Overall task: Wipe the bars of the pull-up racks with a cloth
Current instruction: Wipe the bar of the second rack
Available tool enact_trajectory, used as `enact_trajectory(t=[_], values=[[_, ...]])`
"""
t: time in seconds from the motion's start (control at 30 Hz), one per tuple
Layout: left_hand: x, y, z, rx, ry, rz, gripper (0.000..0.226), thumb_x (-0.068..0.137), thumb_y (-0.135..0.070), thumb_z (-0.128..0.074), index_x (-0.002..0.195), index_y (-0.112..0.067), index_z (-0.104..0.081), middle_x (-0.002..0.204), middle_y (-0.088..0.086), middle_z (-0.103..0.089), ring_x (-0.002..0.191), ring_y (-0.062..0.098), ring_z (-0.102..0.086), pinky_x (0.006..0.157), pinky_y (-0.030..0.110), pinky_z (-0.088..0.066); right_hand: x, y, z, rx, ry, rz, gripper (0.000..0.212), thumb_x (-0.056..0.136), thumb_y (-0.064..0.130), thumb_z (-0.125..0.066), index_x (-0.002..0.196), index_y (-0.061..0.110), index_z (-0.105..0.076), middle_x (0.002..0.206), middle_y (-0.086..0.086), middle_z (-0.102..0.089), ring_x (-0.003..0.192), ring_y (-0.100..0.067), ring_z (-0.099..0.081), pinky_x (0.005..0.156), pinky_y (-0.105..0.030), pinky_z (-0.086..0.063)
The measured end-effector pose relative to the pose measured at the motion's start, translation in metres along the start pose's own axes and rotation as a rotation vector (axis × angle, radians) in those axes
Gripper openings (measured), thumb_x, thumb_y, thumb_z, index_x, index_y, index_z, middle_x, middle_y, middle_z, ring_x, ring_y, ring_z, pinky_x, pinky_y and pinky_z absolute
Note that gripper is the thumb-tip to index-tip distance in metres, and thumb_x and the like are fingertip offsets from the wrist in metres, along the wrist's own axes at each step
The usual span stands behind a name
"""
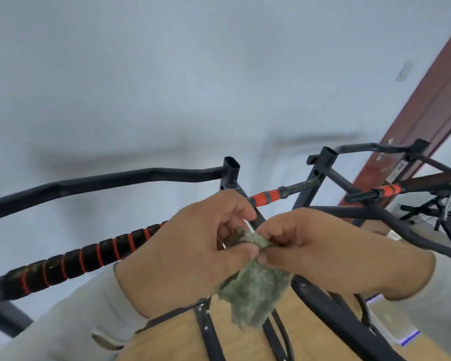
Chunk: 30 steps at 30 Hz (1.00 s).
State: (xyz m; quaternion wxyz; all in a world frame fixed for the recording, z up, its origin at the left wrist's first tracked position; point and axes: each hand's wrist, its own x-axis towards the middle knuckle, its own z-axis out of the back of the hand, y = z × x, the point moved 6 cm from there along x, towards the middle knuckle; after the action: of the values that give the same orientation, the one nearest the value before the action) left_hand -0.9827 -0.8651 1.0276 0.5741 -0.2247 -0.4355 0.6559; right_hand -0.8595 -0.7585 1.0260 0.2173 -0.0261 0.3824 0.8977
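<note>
Both hands mid-frame, pinching one green cloth [255, 290] btwn them: left hand [182, 256] w/ thumb & fingers curled on its upper edge, right hand [331, 254] nipping same edge from right; rest of cloth hangs down below. Nothing wiped at this instant, prob. refolding cloth. Nearest bar: black grip w/ red spiral wrap [76, 259], long axis running lower left to centre, passing behind left hand, so left hand nearer. Orange-banded bar [266, 198] just above hands, slanting up right. Second rack [380, 178] farther off, right of frame. Whether cloth touches any bar: can't tell.
</note>
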Motion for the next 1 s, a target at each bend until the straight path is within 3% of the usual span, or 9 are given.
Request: enact_trajectory(t=[0.13, 0.2, 0.33, 0.43, 0.53, 0.6, 0.7, 0.83, 1.0], values=[[0.038, 0.009, 0.008, 0.375, -0.087, 0.022, 0.029, 0.09, -0.048, -0.063, 0.115, -0.047, -0.05, 0.113, -0.027, -0.06, 0.102, -0.005, -0.059, 0.081, 0.013, -0.049, 0.021, -0.048, 0.058, 0.035, -0.226, -0.108, 0.012, 0.096, 0.025, -0.064, 0.09, 0.017, -0.071, 0.092, -0.014, -0.073, 0.09, -0.036, -0.069, 0.09, -0.057, -0.054], [0.061, 0.016, 0.002, 0.651, -0.06, 0.049, 0.042, 0.093, -0.054, -0.054, 0.132, -0.043, -0.041, 0.132, -0.025, -0.05, 0.117, 0.002, -0.053, 0.096, 0.022, -0.047, 0.035, -0.082, 0.095, 0.082, -0.426, -0.173, 0.015, 0.095, 0.028, -0.063, 0.091, 0.016, -0.07, 0.095, -0.016, -0.073, 0.094, -0.038, -0.069, 0.093, -0.056, -0.055], [0.106, 0.04, -0.02, 0.894, 0.02, 0.171, 0.051, 0.095, -0.058, -0.047, 0.137, -0.029, -0.043, 0.134, -0.009, -0.053, 0.121, 0.017, -0.051, 0.102, 0.036, -0.046, 0.067, -0.117, 0.145, -0.106, -0.718, -0.045, 0.015, 0.099, 0.028, -0.058, 0.09, 0.016, -0.061, 0.081, -0.011, -0.064, 0.067, -0.023, -0.059, 0.063, -0.032, -0.048], [0.126, 0.052, -0.034, 0.985, 0.077, 0.236, 0.042, 0.093, -0.064, -0.047, 0.115, -0.028, -0.048, 0.109, -0.008, -0.057, 0.102, 0.018, -0.055, 0.089, 0.035, -0.05, 0.091, -0.149, 0.129, -0.358, -0.507, 0.019, 0.007, 0.102, 0.023, -0.055, 0.097, 0.024, -0.06, 0.079, 0.011, -0.061, 0.064, -0.006, -0.055, 0.065, -0.029, -0.044], [0.134, 0.059, -0.047, 1.008, 0.138, 0.261, 0.031, 0.093, -0.062, -0.051, 0.095, -0.031, -0.046, 0.09, -0.01, -0.054, 0.085, 0.015, -0.056, 0.077, 0.031, -0.051, 0.097, -0.184, 0.101, -0.518, -0.278, 0.019, 0.02, 0.099, 0.023, -0.056, 0.118, 0.025, -0.061, 0.13, 0.012, -0.064, 0.113, -0.011, -0.06, 0.098, -0.031, -0.049], [0.138, 0.061, -0.052, 1.029, 0.15, 0.25, 0.023, 0.095, -0.055, -0.052, 0.095, -0.032, -0.049, 0.088, -0.01, -0.054, 0.08, 0.013, -0.056, 0.074, 0.029, -0.05, 0.096, -0.186, 0.1, -0.521, -0.296, 0.062, 0.02, 0.094, 0.035, -0.061, 0.112, 0.027, -0.061, 0.138, 0.014, -0.059, 0.122, -0.009, -0.055, 0.103, -0.029, -0.046], [0.145, 0.056, -0.057, 1.088, 0.145, 0.191, 0.021, 0.098, -0.052, -0.05, 0.095, -0.032, -0.044, 0.093, -0.01, -0.055, 0.083, 0.013, -0.055, 0.071, 0.026, -0.043, 0.1, -0.185, 0.106, -0.516, -0.286, 0.075, 0.025, 0.093, 0.048, -0.057, 0.111, 0.032, -0.056, 0.129, 0.017, -0.058, 0.117, -0.008, -0.053, 0.098, -0.028, -0.047], [0.157, 0.05, -0.068, 1.095, 0.17, 0.143, 0.022, 0.099, -0.051, -0.048, 0.096, -0.031, -0.039, 0.102, -0.008, -0.059, 0.093, 0.016, -0.059, 0.078, 0.029, -0.048, 0.108, -0.19, 0.101, -0.707, -0.251, 0.153, 0.054, 0.097, 0.038, -0.054, 0.148, 0.03, -0.04, 0.141, 0.012, -0.052, 0.127, -0.012, -0.048, 0.111, -0.033, -0.041], [0.164, 0.056, -0.077, 1.114, 0.179, 0.095, 0.009, 0.102, -0.039, -0.05, 0.1, -0.03, -0.049, 0.103, -0.007, -0.06, 0.093, 0.016, -0.059, 0.083, 0.03, -0.054, 0.113, -0.194, 0.088, -0.779, -0.308, 0.214, 0.045, 0.102, 0.022, -0.052, 0.146, 0.025, -0.043, 0.155, 0.002, -0.047, 0.141, -0.019, -0.045, 0.12, -0.039, -0.035]])
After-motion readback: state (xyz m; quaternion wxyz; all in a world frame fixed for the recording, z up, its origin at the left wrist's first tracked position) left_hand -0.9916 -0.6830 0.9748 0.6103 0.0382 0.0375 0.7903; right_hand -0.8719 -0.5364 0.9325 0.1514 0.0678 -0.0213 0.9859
